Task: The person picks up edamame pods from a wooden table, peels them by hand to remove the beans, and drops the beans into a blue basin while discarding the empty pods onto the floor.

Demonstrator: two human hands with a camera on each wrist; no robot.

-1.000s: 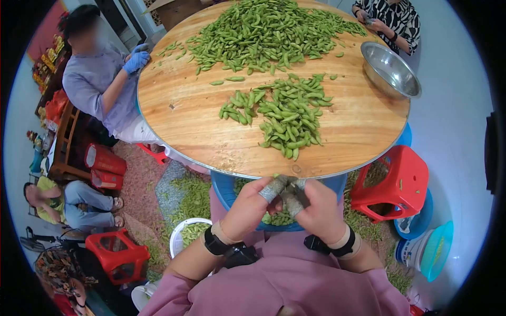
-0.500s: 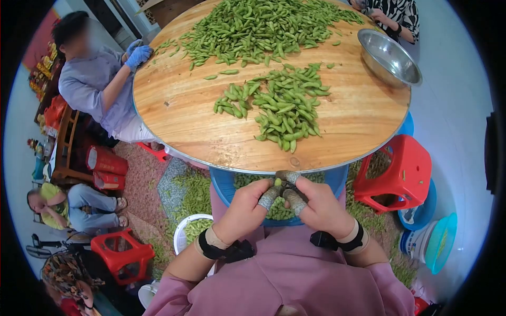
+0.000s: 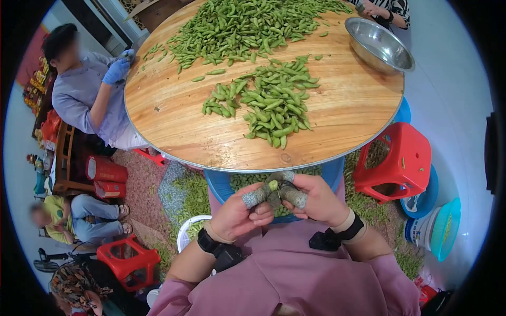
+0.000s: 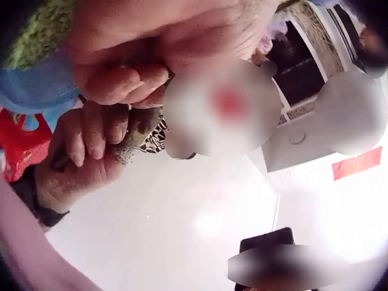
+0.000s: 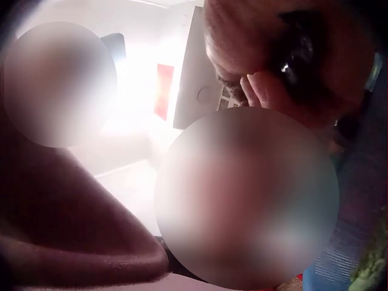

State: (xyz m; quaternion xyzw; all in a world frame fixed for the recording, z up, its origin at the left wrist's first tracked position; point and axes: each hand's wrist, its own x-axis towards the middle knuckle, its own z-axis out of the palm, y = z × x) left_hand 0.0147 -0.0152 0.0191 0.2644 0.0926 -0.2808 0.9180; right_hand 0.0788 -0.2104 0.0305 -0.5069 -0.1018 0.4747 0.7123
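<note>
In the head view, both hands meet over a blue basin [image 3: 215,185] in front of the table edge. Grey tape wraps the thumbs and some fingertips. The left hand [image 3: 235,215] pinches a green edamame pod [image 3: 273,185] between its taped thumb and fingers, its other fingers curled below. From the other side, the right hand [image 3: 324,201] grips the same pod with taped thumb and forefinger. Much of the pod is hidden by the fingertips. Shelled green beans [image 3: 241,181] lie in the basin under the hands.
A round wooden table [image 3: 174,129] bears a large edamame heap [image 3: 237,31], a smaller pile [image 3: 274,102] and a steel bowl [image 3: 377,45]. A red stool [image 3: 403,152] stands at right, a white basket [image 3: 184,235] at left. A person in blue gloves [image 3: 117,71] sits at the table.
The head view has shifted, so the table sits further left and higher. The thumbs have turned inward, and the left hand's lower fingers now show curled beneath. The hands stay together over the basin.
</note>
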